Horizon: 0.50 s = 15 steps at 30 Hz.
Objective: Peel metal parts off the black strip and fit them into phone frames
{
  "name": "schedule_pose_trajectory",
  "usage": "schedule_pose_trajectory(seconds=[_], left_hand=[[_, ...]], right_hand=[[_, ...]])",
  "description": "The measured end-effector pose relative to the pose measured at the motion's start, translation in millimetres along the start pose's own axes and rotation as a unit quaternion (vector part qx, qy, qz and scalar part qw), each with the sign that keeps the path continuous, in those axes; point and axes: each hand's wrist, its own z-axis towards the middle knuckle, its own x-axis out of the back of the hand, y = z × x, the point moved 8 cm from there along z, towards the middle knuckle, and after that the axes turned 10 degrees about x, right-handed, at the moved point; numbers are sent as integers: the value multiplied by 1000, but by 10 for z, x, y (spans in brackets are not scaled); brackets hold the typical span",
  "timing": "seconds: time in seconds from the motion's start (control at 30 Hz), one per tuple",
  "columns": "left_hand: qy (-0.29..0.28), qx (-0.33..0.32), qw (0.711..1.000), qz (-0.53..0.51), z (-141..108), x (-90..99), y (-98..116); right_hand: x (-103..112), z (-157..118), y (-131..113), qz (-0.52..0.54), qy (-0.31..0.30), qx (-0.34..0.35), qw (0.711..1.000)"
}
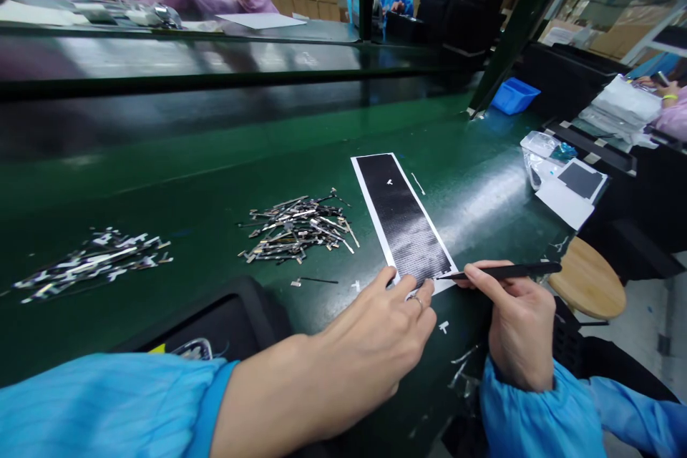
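Clock positions, taken from the sheet's middle with 12 pointing away from the person. Item: one long black sheet with a white border, lying flat on the green counter, its near end reaching under the hands. Item: left hand, about 6 o'clock, fingers bending down at that near end; whether they are pinching a small part or only pressing, the view is not telling. Item: right hand, 4 o'clock, fingers closing around black tweezers, which are pointing in at the sheet's near right corner; whether the tips are parting or meeting, one cannot tell. Item: heap of thin metallic strips, 9 o'clock, near; second heap, 9 o'clock, farther out. Item: white T-shaped scrap, 5 o'clock, lying loose. Handling notes, by judgement: light left fingertips are serving best, steadying the border without creasing it; a low, shallow tweezer angle is likely sparing the surface from scratches; a gentle squeeze is probably suiting such thin pieces, which a hard one could be bending; a right wrist resting on the counter would be calming the tips; fingertips crowding the corner may be hiding the contact point.
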Motion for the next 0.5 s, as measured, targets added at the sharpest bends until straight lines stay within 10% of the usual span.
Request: schedule_pose_trajectory(seconds=[0.27,0.5], left_hand=[[1,106,980,-167,-9,80,-188],[-133,310,744,-577,-129,-101,-422]], right_hand=[[68,-74,-70,76,64,-17,995],[-44,-362,-136,138,72,-45,987]])
